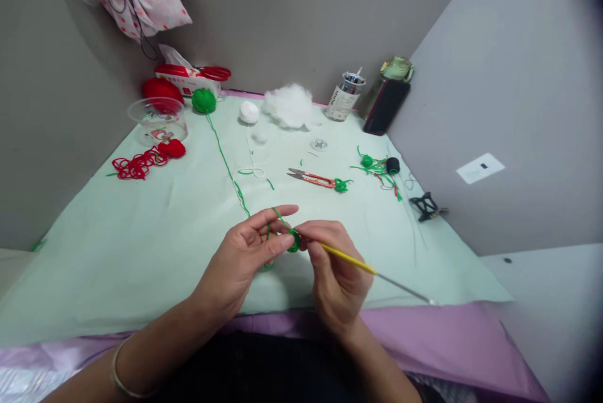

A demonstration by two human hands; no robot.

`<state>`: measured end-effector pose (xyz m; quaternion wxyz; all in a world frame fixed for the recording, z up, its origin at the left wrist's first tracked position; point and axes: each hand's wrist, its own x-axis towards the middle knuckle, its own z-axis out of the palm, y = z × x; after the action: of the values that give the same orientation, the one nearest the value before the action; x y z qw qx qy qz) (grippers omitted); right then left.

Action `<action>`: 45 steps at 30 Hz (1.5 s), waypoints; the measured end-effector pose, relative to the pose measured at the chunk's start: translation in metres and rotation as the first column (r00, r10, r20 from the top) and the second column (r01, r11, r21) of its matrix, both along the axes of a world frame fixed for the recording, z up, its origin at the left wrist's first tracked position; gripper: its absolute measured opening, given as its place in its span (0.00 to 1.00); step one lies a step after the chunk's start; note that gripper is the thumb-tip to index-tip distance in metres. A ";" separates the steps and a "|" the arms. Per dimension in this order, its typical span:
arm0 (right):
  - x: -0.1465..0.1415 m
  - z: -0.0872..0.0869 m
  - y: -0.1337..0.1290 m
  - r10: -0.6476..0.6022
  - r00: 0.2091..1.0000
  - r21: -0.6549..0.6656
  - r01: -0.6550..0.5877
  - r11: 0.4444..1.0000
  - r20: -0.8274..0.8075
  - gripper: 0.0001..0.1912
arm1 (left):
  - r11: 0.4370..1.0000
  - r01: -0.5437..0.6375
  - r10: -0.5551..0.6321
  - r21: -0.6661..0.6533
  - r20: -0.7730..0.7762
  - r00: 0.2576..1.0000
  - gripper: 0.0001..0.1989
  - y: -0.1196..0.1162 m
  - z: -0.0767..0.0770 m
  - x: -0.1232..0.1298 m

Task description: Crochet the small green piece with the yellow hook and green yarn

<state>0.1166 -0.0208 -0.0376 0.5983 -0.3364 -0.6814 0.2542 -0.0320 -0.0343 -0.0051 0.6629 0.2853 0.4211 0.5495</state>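
My left hand pinches a small green crochet piece between thumb and fingers, its index finger stretched out with green yarn looped over it. In my right hand is a crochet hook with a yellow handle and a metal shaft pointing down to the right. The hook's working tip meets the green piece and is hidden there by my fingers. A green yarn strand runs from my left hand back to a green yarn ball.
Orange thread snips lie beyond my hands. A white yarn ball, stuffing, a pen cup and a phone stand farther back. Red yarn and a clear plastic tub are left; yarn scraps and a black stand right.
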 end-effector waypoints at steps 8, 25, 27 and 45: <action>0.007 -0.001 0.000 -0.056 0.998 0.048 0.055 0.997 0.030 0.16 | 0.982 0.134 -0.091 -0.135 0.283 0.955 0.18 0.004 0.000 -0.003; 0.005 0.002 0.011 0.138 0.879 -0.339 -0.315 0.886 -0.456 0.07 | 0.987 0.143 -0.124 -0.068 0.227 0.966 0.23 0.004 -0.001 -0.003; 0.006 0.006 0.013 0.102 0.842 -0.397 -0.353 0.848 -0.530 0.08 | 0.980 0.184 -0.155 -0.072 0.297 0.942 0.22 0.006 -0.001 -0.006; 0.002 0.013 0.021 0.108 0.817 -0.367 -0.368 0.854 -0.567 0.09 | 0.995 0.071 -0.066 0.063 -0.076 0.995 0.13 0.008 0.003 -0.004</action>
<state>0.1191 0.0003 -0.0248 0.6264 -0.2950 -0.4481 0.5655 -0.0358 -0.0266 -0.0021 0.6556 0.3413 0.4167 0.5292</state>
